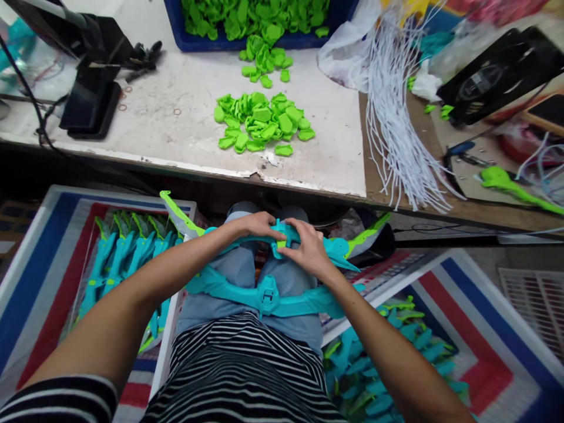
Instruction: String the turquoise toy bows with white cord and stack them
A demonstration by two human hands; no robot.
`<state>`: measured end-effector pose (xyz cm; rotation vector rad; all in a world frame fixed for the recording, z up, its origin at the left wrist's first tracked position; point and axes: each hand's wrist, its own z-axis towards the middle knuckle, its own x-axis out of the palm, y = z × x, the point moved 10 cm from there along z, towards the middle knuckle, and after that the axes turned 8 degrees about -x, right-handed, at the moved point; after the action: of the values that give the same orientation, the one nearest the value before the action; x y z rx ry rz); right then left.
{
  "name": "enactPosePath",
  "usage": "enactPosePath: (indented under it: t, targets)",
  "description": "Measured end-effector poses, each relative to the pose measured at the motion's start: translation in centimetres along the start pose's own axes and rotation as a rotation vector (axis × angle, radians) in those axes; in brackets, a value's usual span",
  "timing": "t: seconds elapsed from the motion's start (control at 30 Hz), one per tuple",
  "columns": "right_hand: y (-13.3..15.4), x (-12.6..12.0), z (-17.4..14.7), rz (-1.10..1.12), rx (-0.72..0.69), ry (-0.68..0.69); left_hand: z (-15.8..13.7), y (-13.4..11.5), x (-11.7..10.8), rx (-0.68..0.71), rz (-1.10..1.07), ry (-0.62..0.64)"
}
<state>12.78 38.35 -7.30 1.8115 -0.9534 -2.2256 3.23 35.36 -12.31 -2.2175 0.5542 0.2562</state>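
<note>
A turquoise plastic toy bow with green and grey tips lies crosswise over my knees. My left hand grips its middle from the left, the thumb pressed near a small green piece at the centre. From the other side my right hand holds the same middle part, thumb and fingers closed around it. Nearer my waist, a second turquoise bow body rests across my lap, a slotted block at its centre. Neither hand touches this one.
On the worktable lies a pile of green plastic pieces, with more in a blue bin behind. White cords hang over the table edge. Lined crates with turquoise-green bows and turquoise parts flank me.
</note>
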Motion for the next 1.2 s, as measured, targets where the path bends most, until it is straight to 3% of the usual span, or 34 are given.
enactPosePath:
  t: [0.13, 0.23, 0.37, 0.43, 0.53, 0.67, 0.77, 0.87, 1.0, 1.07, 1.13, 1.2]
  targets:
    - [0.6, 0.7, 0.5, -0.076, 0.017, 0.043, -0.1, -0.3, -0.4, -0.023, 0.079, -0.1]
    - [1.6, -0.1, 0.4, -0.136, -0.007, 0.009, -1.4, -1.1, -0.4, -0.004, 0.216, -0.175]
    - [3.3, -2.5, 1.7, 0.079, -0.141, 0.109, -4.4, -2.2, 0.9, 0.045, 0.412, -0.257]
    - [3.2, -5.9, 4.3, 0.1, -0.15, 0.002, -5.8, -3.2, 1.5, 0.136, 0.552, -0.362]
    - [3.0, -10.5, 9.7, -0.14, -0.152, -0.251, -6.8, -4.1, 2.5, 0.283, 0.748, -0.509]
    - [3.0, -9.4, 16.3, -0.325, -0.167, -0.198, -6.8, -2.9, 3.1, 0.329, 0.756, -0.601]
    - [2.1, -9.1, 17.2, -0.339, -0.074, -0.187, -8.8, -2.7, 3.6, 0.372, 0.62, -0.645]
    - [-0.6, -10.0, 15.1, -0.206, 0.154, -0.167, -10.2, -1.3, 4.7, 0.229, 0.431, -0.532]
    - [-3.4, -11.3, 12.2, -0.167, 0.371, -0.115, -9.6, 2.5, 8.8, -0.085, 0.216, -0.121]
    - [-3.8, -12.4, 11.5, -0.266, 0.387, -0.156, -9.0, 3.3, 10.1, -0.116, 0.155, -0.039]
    - [-3.8, -13.1, 11.1, -0.367, 0.351, -0.196, -8.4, 3.7, 10.2, -0.093, 0.088, -0.047]
    - [-3.0, -13.7, 11.2, -0.424, 0.205, -0.265, -7.9, 3.9, 10.1, -0.066, 0.024, -0.061]
